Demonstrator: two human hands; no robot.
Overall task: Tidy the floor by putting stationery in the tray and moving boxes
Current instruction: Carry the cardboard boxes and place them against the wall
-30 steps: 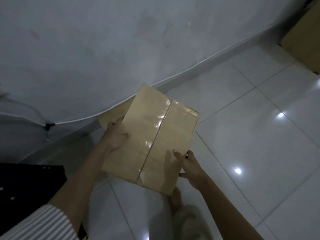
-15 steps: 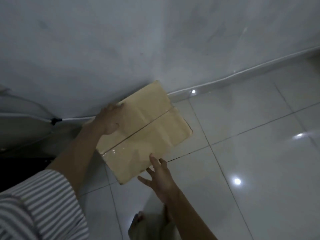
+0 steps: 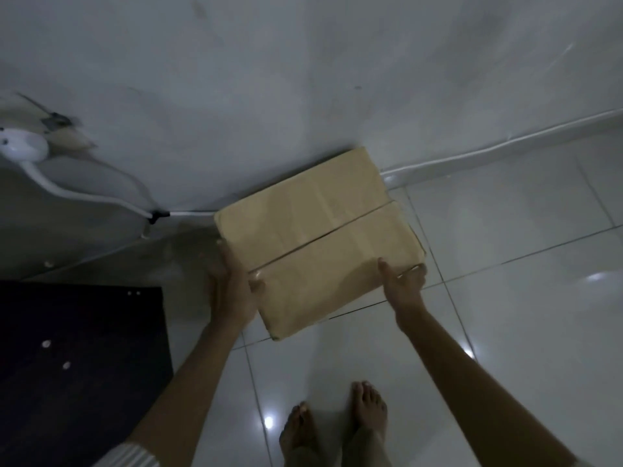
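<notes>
A flat brown cardboard box [image 3: 317, 237], its top flaps taped along a centre seam, lies low over the white floor tiles with its far edge against the wall. My left hand [image 3: 231, 291] grips the box's near left side, thumb on top. My right hand [image 3: 404, 281] holds the near right corner, thumb on top and fingers curled round the edge. Whether the box rests fully on the floor cannot be told. No tray or stationery is in view.
A black mat or board [image 3: 81, 358] covers the floor at the left. A white cable [image 3: 472, 150] runs along the foot of the wall [image 3: 303, 79], and a white round fitting [image 3: 23, 146] hangs on the wall at far left. My bare feet [image 3: 337, 423] stand below the box.
The box has come down from in front of me to the wall's foot. My left hand shifted from its far side to its near left side, and my right hand took the near right corner.
</notes>
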